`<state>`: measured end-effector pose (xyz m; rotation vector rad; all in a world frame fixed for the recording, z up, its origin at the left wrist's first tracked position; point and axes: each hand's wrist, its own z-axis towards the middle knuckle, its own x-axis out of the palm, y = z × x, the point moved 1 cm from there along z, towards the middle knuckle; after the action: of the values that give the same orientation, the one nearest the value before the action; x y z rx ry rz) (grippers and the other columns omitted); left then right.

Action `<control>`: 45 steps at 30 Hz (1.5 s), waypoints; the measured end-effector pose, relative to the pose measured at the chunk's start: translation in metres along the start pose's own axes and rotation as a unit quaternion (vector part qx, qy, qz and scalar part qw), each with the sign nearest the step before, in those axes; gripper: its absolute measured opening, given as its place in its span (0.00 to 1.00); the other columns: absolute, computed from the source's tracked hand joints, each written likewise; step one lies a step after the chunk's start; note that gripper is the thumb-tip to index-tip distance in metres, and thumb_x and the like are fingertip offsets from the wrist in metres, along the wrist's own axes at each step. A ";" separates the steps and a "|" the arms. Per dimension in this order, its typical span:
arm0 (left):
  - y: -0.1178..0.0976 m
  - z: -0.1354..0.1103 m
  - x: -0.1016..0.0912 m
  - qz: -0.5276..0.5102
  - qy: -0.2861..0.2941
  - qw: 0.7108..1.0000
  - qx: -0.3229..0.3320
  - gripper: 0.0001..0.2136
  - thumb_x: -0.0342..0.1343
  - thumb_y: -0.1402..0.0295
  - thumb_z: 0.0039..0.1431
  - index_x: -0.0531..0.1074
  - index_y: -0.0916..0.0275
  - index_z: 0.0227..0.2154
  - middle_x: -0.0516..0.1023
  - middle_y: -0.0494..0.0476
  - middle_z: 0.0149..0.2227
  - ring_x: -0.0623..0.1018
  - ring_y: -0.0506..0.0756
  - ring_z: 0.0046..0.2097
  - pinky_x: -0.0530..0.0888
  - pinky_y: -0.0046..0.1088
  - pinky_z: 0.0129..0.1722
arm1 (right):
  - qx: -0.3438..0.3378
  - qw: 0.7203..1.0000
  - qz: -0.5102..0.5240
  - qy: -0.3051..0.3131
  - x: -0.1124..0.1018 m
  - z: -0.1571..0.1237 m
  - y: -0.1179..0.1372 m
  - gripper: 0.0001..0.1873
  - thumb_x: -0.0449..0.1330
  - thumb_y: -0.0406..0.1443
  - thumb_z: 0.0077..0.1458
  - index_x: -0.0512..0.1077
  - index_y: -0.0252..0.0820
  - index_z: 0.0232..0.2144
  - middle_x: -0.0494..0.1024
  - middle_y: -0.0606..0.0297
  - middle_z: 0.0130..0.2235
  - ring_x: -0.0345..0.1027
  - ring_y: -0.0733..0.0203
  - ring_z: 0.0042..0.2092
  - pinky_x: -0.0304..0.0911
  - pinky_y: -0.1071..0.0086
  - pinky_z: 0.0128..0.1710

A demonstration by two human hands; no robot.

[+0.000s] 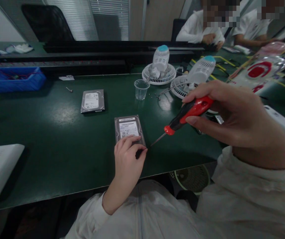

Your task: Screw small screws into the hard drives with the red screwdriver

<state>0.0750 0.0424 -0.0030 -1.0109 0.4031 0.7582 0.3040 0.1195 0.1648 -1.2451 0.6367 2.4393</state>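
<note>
My right hand [242, 116] grips a red and black screwdriver [194, 111] by its handle. The thin shaft slants down to the left, its tip just right of the near corner of a hard drive [128, 124] on the green table. Over the near end of that drive rests my left hand [128, 156]. Its thumb and forefinger are pinched together at the drive's right near corner, by the screwdriver tip; anything between them is too small to make out. A second hard drive [92, 101] lies label up, farther back on the left.
A clear plastic cup [141, 89] stands behind the drives, with small screws [154, 96] beside it. Two white fan parts [161, 63] are at the back. A blue bin [15, 79] and a white case [0, 172] are leftward. Two people in white sit across the table.
</note>
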 end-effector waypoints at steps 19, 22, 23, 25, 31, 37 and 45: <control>0.019 -0.009 -0.050 -0.087 -0.010 0.996 0.001 0.06 0.63 0.73 0.68 0.79 0.55 0.36 0.85 0.54 0.51 0.78 0.61 0.56 0.76 0.44 0.55 | 0.203 0.952 -0.148 -0.175 0.129 -0.102 0.010 0.13 0.67 0.32 0.61 0.65 0.48 0.41 0.78 0.57 0.44 0.79 0.51 0.44 0.76 0.58 0.40; 0.021 -0.011 -0.053 -0.097 -0.001 0.995 0.003 0.06 0.62 0.73 0.68 0.79 0.55 0.36 0.85 0.53 0.51 0.78 0.61 0.56 0.75 0.43 0.56 | 0.225 0.958 -0.134 -0.120 0.137 -0.104 0.016 0.11 0.64 0.31 0.62 0.65 0.47 0.42 0.76 0.57 0.44 0.78 0.51 0.42 0.76 0.58 0.39; 0.021 -0.012 -0.052 -0.103 0.004 0.995 0.004 0.07 0.61 0.73 0.69 0.79 0.55 0.35 0.84 0.53 0.51 0.78 0.60 0.55 0.75 0.43 0.56 | 0.231 0.958 -0.132 -0.105 0.138 -0.105 0.017 0.11 0.63 0.31 0.63 0.66 0.47 0.43 0.76 0.57 0.45 0.77 0.52 0.42 0.76 0.58 0.39; 0.020 -0.014 -0.050 -0.118 0.017 0.993 0.003 0.07 0.60 0.74 0.69 0.79 0.55 0.36 0.84 0.54 0.52 0.78 0.60 0.56 0.76 0.42 0.56 | 0.241 0.957 -0.138 -0.085 0.140 -0.106 0.018 0.09 0.63 0.31 0.63 0.67 0.47 0.42 0.77 0.56 0.44 0.77 0.51 0.41 0.75 0.57 0.38; 0.016 -0.019 -0.048 -0.164 0.047 0.985 0.001 0.08 0.58 0.75 0.70 0.78 0.54 0.38 0.82 0.54 0.53 0.77 0.58 0.58 0.75 0.40 0.59 | 0.192 0.964 -0.136 -0.123 0.131 -0.098 0.028 0.08 0.67 0.33 0.61 0.72 0.46 0.42 0.80 0.54 0.47 0.74 0.45 0.47 0.72 0.48 0.46; 0.007 -0.020 -0.050 -0.248 0.091 0.964 -0.012 0.09 0.57 0.75 0.71 0.78 0.54 0.37 0.82 0.56 0.55 0.79 0.58 0.59 0.77 0.38 0.60 | 0.038 0.983 0.127 -0.124 0.126 -0.068 0.057 0.09 0.68 0.28 0.61 0.77 0.46 0.42 0.84 0.62 0.38 0.75 0.56 0.42 0.73 0.57 0.43; 0.004 -0.022 -0.048 -0.290 0.124 0.948 -0.031 0.09 0.57 0.73 0.72 0.78 0.55 0.36 0.82 0.59 0.56 0.79 0.60 0.60 0.77 0.41 0.62 | 0.007 0.967 0.211 -0.142 0.133 -0.051 0.069 0.07 0.68 0.29 0.62 0.78 0.45 0.41 0.83 0.62 0.37 0.75 0.56 0.41 0.75 0.58 0.42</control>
<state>0.0401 0.0066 0.0136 -1.2111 0.2745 0.1115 0.2304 0.0456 0.0454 -0.7867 0.9064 2.8743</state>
